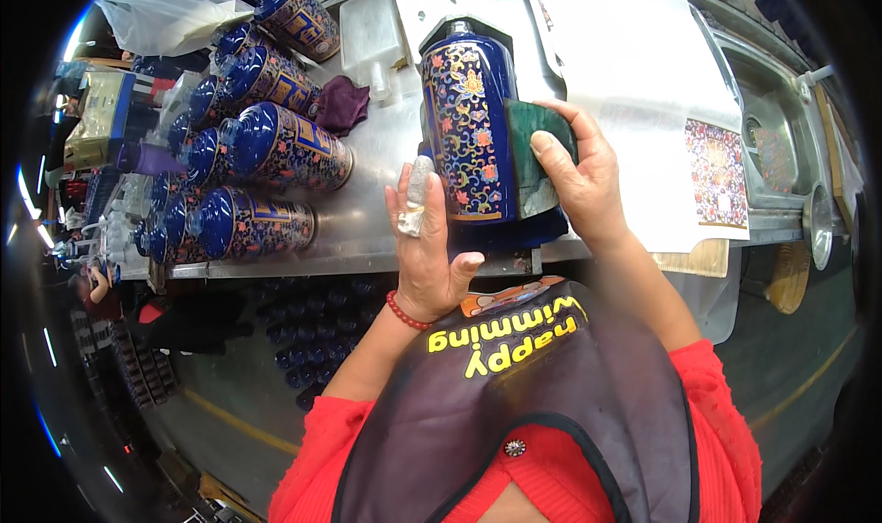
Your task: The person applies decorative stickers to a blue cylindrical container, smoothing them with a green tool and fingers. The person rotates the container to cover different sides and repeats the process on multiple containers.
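Observation:
A dark blue bottle (501, 73) with a colourful floral pattern lies at the table's near side, its neck pointing away from me. My right hand (588, 178) grips a flat green scraper (536, 142), thumb on top, and its edge meets the bottle's right side. Fingers stretched and thumb apart, my left hand (428, 252) is at the bottle's lower left; whether it touches the glass I cannot tell. White wrapping covers one of its fingers. Under the bottle's lower end is a dark blue cloth (514, 232).
Several decorated blue bottles (289, 146) lie at the left, beside a purple cloth (342, 105). Behind are a translucent container (370, 31) and a plastic bag (165, 13). White sheets (634, 109) with a floral print (717, 174) cover the right, before a metal sink (758, 73).

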